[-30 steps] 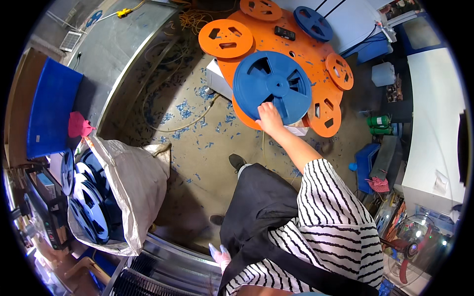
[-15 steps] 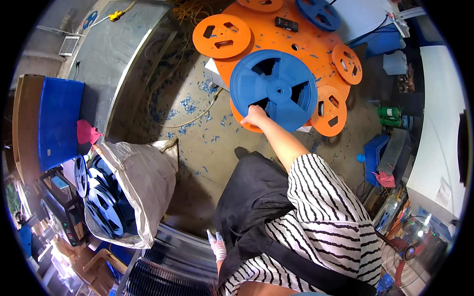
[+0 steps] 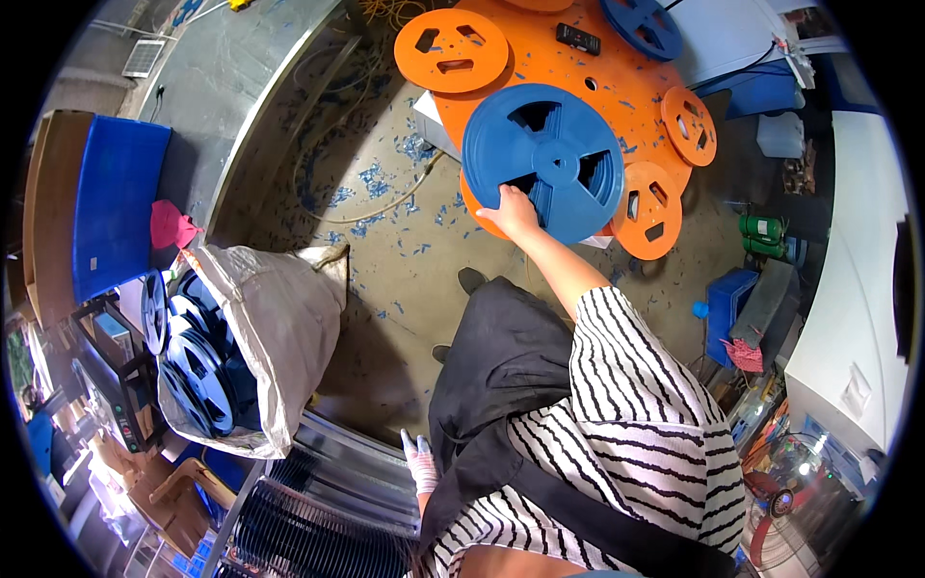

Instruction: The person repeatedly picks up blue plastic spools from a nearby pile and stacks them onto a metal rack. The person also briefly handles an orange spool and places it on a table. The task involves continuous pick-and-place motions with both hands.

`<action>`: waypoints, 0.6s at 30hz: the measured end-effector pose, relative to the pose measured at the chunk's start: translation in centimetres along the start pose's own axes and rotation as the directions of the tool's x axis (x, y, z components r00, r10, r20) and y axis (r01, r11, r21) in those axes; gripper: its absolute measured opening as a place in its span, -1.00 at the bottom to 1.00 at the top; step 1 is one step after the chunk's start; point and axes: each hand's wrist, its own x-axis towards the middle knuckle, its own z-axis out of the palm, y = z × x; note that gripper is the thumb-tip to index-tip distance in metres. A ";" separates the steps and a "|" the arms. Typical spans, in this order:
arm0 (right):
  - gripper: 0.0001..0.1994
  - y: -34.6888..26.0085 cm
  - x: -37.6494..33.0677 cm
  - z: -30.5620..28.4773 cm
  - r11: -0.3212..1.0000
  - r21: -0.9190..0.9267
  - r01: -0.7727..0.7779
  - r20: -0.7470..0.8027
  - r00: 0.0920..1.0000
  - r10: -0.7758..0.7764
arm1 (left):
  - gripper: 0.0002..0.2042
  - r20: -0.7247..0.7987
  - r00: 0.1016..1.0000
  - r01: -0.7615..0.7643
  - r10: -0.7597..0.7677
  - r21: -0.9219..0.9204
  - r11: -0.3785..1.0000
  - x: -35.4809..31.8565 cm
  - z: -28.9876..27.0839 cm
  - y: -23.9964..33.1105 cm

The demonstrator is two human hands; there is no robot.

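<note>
— Right hand [image 3: 515, 210]: how is it recorded?
— Bare, clasped on the lower-left rim of a large blue reel [image 3: 544, 159], held tilted above the orange table [image 3: 568, 72].

— Left hand [image 3: 421, 460]?
— Gloved, hanging low beside the black apron; its grip cannot be told.

— Surroundings?
— Orange reels: one [image 3: 451, 49] at the table's left, one [image 3: 648, 209] below right of the blue reel. Farther left, an open sack [image 3: 279, 337] with blue reels [image 3: 198, 371] inside, on the floor.

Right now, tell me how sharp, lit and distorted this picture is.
Head view: strong fisheye, black corners, the metal bench edge bowing; even daylight, soft shadows; right hand and blue reel sharp; bright glare on the white cabinet at the right rim.
</note>
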 end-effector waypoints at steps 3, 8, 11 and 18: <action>-0.25 0.3 -2.1 -0.6 0.997 0.025 0.075 -0.081 0.994 -0.073 | -0.40 -0.020 0.995 0.092 -0.093 -0.025 0.995 -0.4 0.1 2.1; -0.43 1.4 -3.2 -1.6 0.989 0.111 0.094 -0.114 0.990 -0.082 | -0.41 -0.022 0.999 -0.025 0.029 0.158 0.987 0.3 1.8 8.3; -0.51 1.9 -4.2 -3.3 0.985 0.155 0.077 -0.184 0.982 -0.047 | -0.42 0.076 0.985 -0.170 0.158 0.215 0.962 2.3 2.2 9.3; -0.58 4.6 -7.6 -6.5 0.979 0.193 0.065 -0.425 0.905 0.023 | -0.45 0.217 0.941 -0.335 0.259 0.514 0.790 5.1 8.3 24.3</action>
